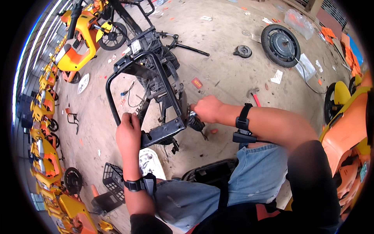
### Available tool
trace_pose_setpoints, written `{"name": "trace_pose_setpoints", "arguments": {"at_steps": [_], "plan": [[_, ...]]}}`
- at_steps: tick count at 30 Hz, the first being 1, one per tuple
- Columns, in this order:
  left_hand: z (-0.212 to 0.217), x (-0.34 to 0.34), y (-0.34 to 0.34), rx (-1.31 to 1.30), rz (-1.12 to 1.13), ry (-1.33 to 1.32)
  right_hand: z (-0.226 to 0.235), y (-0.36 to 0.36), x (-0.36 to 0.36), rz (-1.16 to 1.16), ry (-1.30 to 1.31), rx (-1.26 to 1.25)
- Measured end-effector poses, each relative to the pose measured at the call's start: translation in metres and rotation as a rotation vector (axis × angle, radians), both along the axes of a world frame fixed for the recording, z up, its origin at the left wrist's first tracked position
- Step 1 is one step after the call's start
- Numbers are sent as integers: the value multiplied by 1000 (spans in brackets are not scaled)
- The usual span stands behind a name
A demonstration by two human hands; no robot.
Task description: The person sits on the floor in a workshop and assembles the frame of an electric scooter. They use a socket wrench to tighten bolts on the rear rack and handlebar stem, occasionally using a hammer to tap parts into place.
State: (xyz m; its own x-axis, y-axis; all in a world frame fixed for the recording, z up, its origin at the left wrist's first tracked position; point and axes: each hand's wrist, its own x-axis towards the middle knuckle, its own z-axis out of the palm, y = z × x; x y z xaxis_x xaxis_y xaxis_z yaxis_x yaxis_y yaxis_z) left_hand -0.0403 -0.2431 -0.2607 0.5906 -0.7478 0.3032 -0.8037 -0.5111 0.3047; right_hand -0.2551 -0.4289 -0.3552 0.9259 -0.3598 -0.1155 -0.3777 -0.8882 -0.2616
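A stripped scooter frame (156, 64) of black metal tubes stands in front of me, its loop and flat rear bracket (163, 132) nearest. My left hand (128, 130) is wrapped round the left tube of that loop, just beside the bracket. On the frame's right side, my right hand (208, 109) is closed like a fist around a short shiny metal piece (192, 114); most of it is hidden by the fingers. Just below it, a black coil-spring shock absorber (196, 124) hangs from the frame. Cables and dark parts fill the frame's middle.
A hub-motor wheel (280, 45) with a cable lies at the far right, near a round black part (243, 51). Closer is a red-handled hammer (255, 96). Below the frame sits a white tray (151, 163) of small parts. Yellow scooters (43, 152) line the left.
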Motion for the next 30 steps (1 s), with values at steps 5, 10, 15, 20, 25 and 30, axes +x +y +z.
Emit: {"name": "trace_pose_setpoints", "arguments": {"at_steps": [5, 10, 15, 20, 25, 30], "plan": [[-8, 7, 0, -37, -11, -23, 7, -11, 10, 67, 162, -14], [-12, 10, 1, -11, 7, -26, 2, -38, 23, 217, 304, 578], [-4, 6, 4, 23, 55, 73, 24, -35, 35, 104, 505, 797], [0, 2, -3, 42, 80, 107, 14, -41, 41, 63, 611, 803], [-1, 5, 3, 55, 81, 77, 27, -23, 41, 99, 521, 539], [-3, 3, 0, 41, 93, 20, 5, -16, 30, 143, 249, 250]]}}
